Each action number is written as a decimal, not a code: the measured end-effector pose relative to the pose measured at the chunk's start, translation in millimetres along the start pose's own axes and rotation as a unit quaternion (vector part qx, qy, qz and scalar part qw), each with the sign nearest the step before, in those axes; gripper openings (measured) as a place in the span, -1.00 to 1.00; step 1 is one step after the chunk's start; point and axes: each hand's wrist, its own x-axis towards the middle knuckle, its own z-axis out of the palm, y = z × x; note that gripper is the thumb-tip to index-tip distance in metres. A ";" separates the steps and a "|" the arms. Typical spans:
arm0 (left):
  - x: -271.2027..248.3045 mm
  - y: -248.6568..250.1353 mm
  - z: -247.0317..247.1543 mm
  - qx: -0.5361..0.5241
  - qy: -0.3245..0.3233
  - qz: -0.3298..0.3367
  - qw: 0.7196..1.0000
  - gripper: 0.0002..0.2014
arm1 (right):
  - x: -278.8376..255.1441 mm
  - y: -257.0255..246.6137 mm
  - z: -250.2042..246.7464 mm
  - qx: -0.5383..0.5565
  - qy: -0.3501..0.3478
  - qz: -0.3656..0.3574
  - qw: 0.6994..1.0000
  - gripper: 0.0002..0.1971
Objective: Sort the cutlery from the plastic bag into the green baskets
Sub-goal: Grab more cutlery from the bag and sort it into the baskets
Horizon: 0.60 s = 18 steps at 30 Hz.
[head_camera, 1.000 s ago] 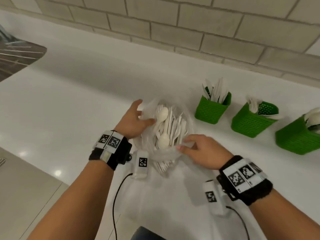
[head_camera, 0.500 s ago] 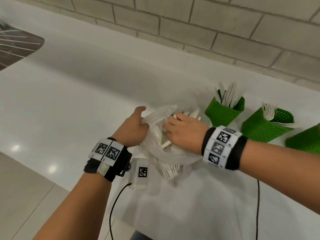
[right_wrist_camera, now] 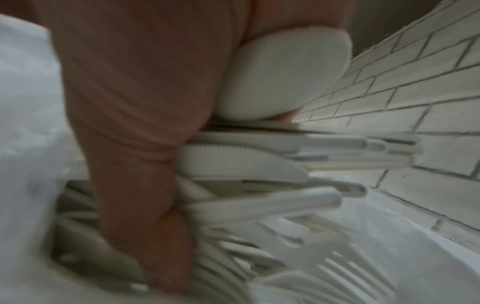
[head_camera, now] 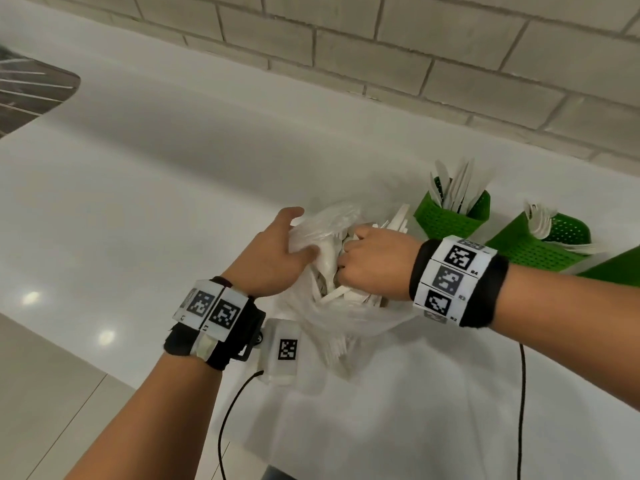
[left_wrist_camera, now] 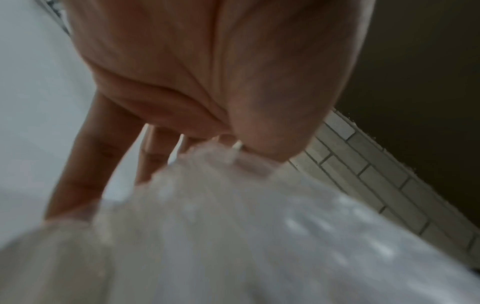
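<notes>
A clear plastic bag (head_camera: 349,320) full of white plastic cutlery lies on the white counter. My left hand (head_camera: 298,237) pinches the bag's left rim and holds the mouth open; in the left wrist view the plastic bag (left_wrist_camera: 233,226) bunches under my left hand (left_wrist_camera: 207,148). My right hand (head_camera: 349,251) is inside the bag with its fingers curled. In the right wrist view a white spoon (right_wrist_camera: 280,78) sits in my right hand (right_wrist_camera: 145,123), above knives (right_wrist_camera: 241,162) and forks (right_wrist_camera: 350,273). Three green baskets stand at the right: one with knives (head_camera: 446,220), one with forks (head_camera: 533,251), and a third (head_camera: 616,268) cut off by the frame.
A tiled wall (head_camera: 381,46) runs behind the counter (head_camera: 173,161). A dark metal drainer (head_camera: 31,88) sits at the far left. The counter's near edge (head_camera: 114,368) drops off at the lower left. Thin black cables (head_camera: 228,417) hang from both wrists.
My right hand left the bag's near edge, went into the bag's mouth and closed among the cutlery. My left hand stays on the bag's left rim.
</notes>
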 end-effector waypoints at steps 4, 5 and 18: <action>-7.8 3.9 8.2 -0.005 -0.084 0.019 0.996 -0.08 | -0.6 12.0 -15.1 0.034 -0.028 0.036 0.998 -0.79; -8.5 2.3 8.7 0.001 -0.096 0.015 0.995 -0.05 | -1.4 17.5 -16.4 0.041 -0.032 0.044 0.998 -0.79; -11.0 -18.4 -1.6 0.060 -0.093 0.017 0.994 0.03 | -25.7 44.7 -9.9 0.362 0.083 0.139 0.918 -0.73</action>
